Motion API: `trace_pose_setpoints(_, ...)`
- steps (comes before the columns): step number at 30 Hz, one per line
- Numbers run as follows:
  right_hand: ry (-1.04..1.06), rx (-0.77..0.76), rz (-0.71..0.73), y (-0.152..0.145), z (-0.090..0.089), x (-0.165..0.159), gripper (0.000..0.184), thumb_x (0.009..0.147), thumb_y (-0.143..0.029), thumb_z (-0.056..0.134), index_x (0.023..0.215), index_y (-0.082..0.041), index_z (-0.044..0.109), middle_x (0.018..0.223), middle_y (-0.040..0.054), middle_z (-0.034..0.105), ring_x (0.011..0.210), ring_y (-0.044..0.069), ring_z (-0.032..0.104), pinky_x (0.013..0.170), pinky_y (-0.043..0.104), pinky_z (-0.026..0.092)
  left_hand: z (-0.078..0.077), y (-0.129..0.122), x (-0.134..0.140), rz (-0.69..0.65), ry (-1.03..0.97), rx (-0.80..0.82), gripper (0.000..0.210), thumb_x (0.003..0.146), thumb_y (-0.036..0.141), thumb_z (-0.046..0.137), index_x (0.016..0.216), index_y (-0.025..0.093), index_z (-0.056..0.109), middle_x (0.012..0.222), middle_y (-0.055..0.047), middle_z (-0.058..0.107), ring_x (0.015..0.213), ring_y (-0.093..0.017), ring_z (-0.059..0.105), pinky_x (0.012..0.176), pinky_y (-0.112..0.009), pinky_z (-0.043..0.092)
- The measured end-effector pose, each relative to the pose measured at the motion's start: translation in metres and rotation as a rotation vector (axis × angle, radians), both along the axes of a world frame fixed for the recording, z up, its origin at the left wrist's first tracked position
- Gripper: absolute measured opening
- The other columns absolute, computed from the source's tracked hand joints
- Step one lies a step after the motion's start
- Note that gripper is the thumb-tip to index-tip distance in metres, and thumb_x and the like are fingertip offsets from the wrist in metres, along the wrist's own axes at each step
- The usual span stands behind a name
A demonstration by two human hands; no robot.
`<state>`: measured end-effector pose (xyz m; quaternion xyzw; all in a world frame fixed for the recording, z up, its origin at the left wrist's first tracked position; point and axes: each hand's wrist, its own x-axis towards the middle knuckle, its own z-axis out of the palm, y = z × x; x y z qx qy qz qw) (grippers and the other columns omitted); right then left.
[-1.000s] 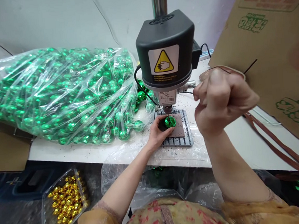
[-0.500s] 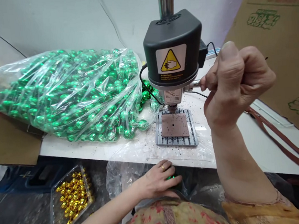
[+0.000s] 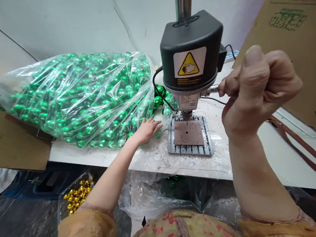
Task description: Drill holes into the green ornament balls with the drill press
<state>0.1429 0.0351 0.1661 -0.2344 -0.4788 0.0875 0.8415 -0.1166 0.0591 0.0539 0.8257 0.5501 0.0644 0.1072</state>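
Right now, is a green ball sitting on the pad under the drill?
No, the brown pad beneath the drill shows its hole uncovered, with only dark specks around.

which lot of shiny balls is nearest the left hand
The green faceted balls inside the big clear plastic bag on the tabletop: the left hand is at that bag's edge. The gold balls sit apart, in a clear tray lower down.

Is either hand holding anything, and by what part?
Right hand: apparently closed on the metal handle of the drill press; exact spot hidden. Left hand: at the green balls; whether it holds one cannot be told.
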Motion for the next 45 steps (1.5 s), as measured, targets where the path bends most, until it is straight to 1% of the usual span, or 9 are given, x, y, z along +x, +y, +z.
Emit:
trace_pose_setpoints(5,0.016,-0.08,-0.01,-0.006,-0.001,-0.001,0.046,0.094,-0.038,0.058,0.059,-0.021,0.034,0.056,-0.0058,0.029,0.051,0.002,0.039,0.054,0.025,0.036,0.014,-0.001,-0.003,-0.024,0.139,0.024,0.03,0.1,0.017,0.043,0.106,0.017,0.072,0.103,-0.011,0.078,0.099,-0.026,0.073,0.114,-0.054,0.039)
trace_pose_setpoints(12,0.006,-0.044,-0.013,-0.003,-0.004,0.0,0.049,0.094,-0.037,0.059,0.059,-0.02,0.03,0.057,-0.0052,0.026,0.05,0.004,0.04,0.052,0.027,0.033,0.044,-0.005,-0.012,0.105,-0.256,0.116,0.036,0.101,0.024,0.042,0.123,0.015,0.07,0.066,0.0,0.063,0.057,-0.014,0.054,0.061,-0.025,0.041)
trace_pose_setpoints(17,-0.009,-0.051,-0.035,-0.001,-0.005,0.001,0.048,0.095,-0.039,0.058,0.059,-0.021,0.031,0.056,-0.0063,0.031,0.05,0.005,0.043,0.052,0.029,0.034,0.053,0.0,-0.009,0.054,0.024,0.216,0.031,0.1,0.033,0.05,0.111,0.016,0.073,0.067,-0.003,0.067,0.066,-0.018,0.061,0.082,-0.033,0.045)
trace_pose_setpoints(21,-0.001,0.028,-0.019,0.003,-0.005,0.001,0.048,0.093,-0.04,0.059,0.06,-0.02,0.031,0.053,-0.0088,0.03,0.046,0.001,0.041,0.051,0.026,0.03,0.044,0.007,-0.004,0.008,0.353,0.034,0.028,0.099,0.024,0.046,0.092,0.018,0.073,0.078,-0.009,0.075,0.079,-0.025,0.071,0.092,-0.039,0.045)
trace_pose_setpoints(26,0.009,0.026,-0.027,0.004,-0.004,0.0,0.046,0.089,-0.05,0.059,0.064,-0.021,0.033,0.054,-0.0103,0.029,0.044,0.0,0.036,0.051,0.025,0.032,0.026,0.016,0.008,0.074,0.329,-0.069,0.054,0.077,0.002,0.055,0.128,0.018,0.06,0.101,-0.009,0.077,0.093,-0.028,0.073,0.079,-0.031,0.048)
trace_pose_setpoints(30,0.001,0.013,-0.035,0.004,-0.002,0.0,0.049,0.083,-0.06,0.058,0.064,-0.022,0.033,0.052,-0.0106,0.028,0.041,0.001,0.034,0.048,0.028,0.031,0.02,0.025,0.013,0.177,0.156,-0.127,0.06,0.086,0.01,0.057,0.145,0.016,0.05,0.119,-0.012,0.075,0.107,-0.029,0.072,0.089,-0.032,0.05)
trace_pose_setpoints(36,-0.02,0.033,-0.047,0.007,-0.001,0.002,0.051,0.081,-0.066,0.057,0.063,-0.025,0.032,0.05,-0.0112,0.028,0.039,0.002,0.031,0.045,0.03,0.029,0.018,0.028,0.025,-0.038,0.196,-0.331,0.043,0.097,0.03,0.049,0.138,0.023,0.06,0.127,-0.009,0.073,0.107,-0.027,0.07,0.093,-0.033,0.051)
trace_pose_setpoints(41,0.0,0.004,-0.042,0.007,-0.001,0.002,0.05,0.08,-0.066,0.058,0.063,-0.025,0.032,0.051,-0.011,0.03,0.04,0.003,0.033,0.046,0.029,0.03,0.007,0.016,0.036,-0.118,0.343,-0.256,0.049,0.091,0.033,0.061,0.139,0.026,0.057,0.121,-0.01,0.072,0.108,-0.029,0.068,0.098,-0.039,0.049)
trace_pose_setpoints(45,0.008,0.027,-0.029,0.007,-0.002,0.001,0.051,0.08,-0.066,0.059,0.064,-0.026,0.031,0.051,-0.0111,0.031,0.039,0.004,0.032,0.044,0.029,0.028,-0.002,0.002,0.039,0.016,0.227,-0.057,0.043,0.089,0.025,0.064,0.132,0.021,0.063,0.123,-0.016,0.061,0.097,-0.03,0.069,0.092,-0.042,0.051)
